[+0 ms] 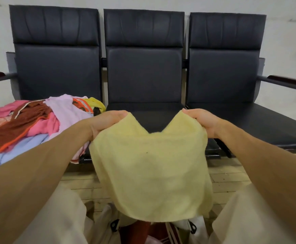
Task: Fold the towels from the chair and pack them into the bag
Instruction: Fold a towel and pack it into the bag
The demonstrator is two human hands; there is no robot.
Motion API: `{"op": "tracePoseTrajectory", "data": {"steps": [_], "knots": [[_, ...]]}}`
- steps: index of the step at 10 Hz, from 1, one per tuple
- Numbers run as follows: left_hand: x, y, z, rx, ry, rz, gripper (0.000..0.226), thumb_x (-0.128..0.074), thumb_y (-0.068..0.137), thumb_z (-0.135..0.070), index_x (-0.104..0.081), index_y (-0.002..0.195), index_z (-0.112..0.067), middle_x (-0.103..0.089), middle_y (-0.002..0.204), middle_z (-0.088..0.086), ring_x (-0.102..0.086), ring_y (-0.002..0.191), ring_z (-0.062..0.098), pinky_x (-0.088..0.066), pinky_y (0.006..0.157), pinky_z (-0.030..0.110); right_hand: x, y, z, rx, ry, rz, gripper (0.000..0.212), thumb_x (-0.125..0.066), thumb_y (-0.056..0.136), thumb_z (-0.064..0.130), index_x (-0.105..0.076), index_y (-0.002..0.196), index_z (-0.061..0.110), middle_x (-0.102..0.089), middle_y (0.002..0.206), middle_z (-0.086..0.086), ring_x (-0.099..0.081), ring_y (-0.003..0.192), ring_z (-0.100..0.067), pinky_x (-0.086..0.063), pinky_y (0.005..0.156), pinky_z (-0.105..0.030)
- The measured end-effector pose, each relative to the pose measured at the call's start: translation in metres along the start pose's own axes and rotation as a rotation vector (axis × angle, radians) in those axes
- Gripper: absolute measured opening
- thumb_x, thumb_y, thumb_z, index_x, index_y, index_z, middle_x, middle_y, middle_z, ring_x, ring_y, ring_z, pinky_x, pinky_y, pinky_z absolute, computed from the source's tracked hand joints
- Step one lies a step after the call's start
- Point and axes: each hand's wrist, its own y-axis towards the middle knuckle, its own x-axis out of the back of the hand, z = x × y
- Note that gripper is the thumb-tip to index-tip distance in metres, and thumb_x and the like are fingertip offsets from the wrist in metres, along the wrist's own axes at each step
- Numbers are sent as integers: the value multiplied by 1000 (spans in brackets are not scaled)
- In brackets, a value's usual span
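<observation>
A pale yellow towel [152, 173] hangs in front of me, held up by its two top corners. My left hand [106, 123] grips the left corner and my right hand [201, 120] grips the right corner; the top edge sags in a V between them. The towel hangs over the front of the middle seat [154, 118] of a black three-seat bench. On the left seat lies a pile of towels [34, 120] in pink, lilac, brown, light blue and yellow. A bag [143, 229] with dark red cloth inside sits on the floor between my knees, largely hidden by the towel.
The right seat [246, 124] holds nothing. Wooden armrests [290, 81] stick out at both ends of the bench. A white wall stands behind it. Tiled floor [228, 178] shows under the bench's front edge.
</observation>
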Motion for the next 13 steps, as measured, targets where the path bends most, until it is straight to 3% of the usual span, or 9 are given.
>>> {"op": "tracePoseTrajectory", "data": {"steps": [1,3,4,6,7,9,10,12,13], "knots": [[11,17,19,-24,303,-142,19,-41,102,-22,-59,98,-16,-60,105,10,-56,94,22,-44,81,32,2,12,-12,62,-319,-317,36,-47,99,31,-66,108,1,-65,113,-22,-63,93,-27,-50,91,-44],[15,35,43,35,750,-106,23,-31,105,-26,-52,109,-16,-51,108,4,-47,100,16,-33,88,29,-16,15,-26,106,-886,-93,34,-42,102,23,-66,98,-1,-64,101,-13,-58,91,-22,-43,72,-27],[9,45,47,-12,798,-94,19,-37,103,-26,-54,104,-17,-55,107,6,-51,98,16,-37,83,27,-30,27,-28,192,-941,-40,30,-42,102,23,-64,89,6,-63,95,-9,-58,89,-20,-41,67,-25],[18,57,45,-127,758,-502,27,-40,102,-22,-54,119,-6,-56,110,12,-52,100,24,-40,87,30,-12,49,-30,269,-961,-464,34,-35,105,26,-59,117,7,-62,110,-12,-57,100,-28,-44,77,-35],[34,55,41,-210,588,-735,29,-39,103,-22,-57,115,-2,-58,111,18,-53,103,31,-37,87,33,5,48,-28,264,-978,-650,28,-35,104,25,-57,112,10,-60,99,-9,-54,80,-20,-42,66,-33],[29,44,32,-349,672,-726,23,-42,100,-11,-55,115,0,-58,107,17,-49,91,23,-39,83,30,14,40,-22,365,-785,-759,11,-51,99,13,-55,109,16,-60,93,-3,-56,73,-12,-46,58,-25],[32,40,32,-363,784,-689,22,-44,99,-8,-56,115,1,-61,109,22,-56,98,35,-42,84,36,18,33,-21,382,-759,-747,15,-53,96,4,-55,107,14,-58,94,-2,-51,70,-6,-38,54,-17],[45,26,37,-307,892,-665,27,-39,101,-28,-57,106,-8,-62,97,19,-58,91,39,-43,75,45,23,19,-23,344,-939,-727,20,-46,102,22,-59,107,8,-63,95,-9,-60,80,-20,-47,68,-31],[39,26,34,-175,588,-708,21,-44,99,-34,-53,96,-15,-58,91,8,-55,96,30,-47,93,45,23,13,-25,291,-998,-728,28,-47,101,32,-62,107,10,-64,90,-8,-60,78,-22,-46,67,-31]]}}
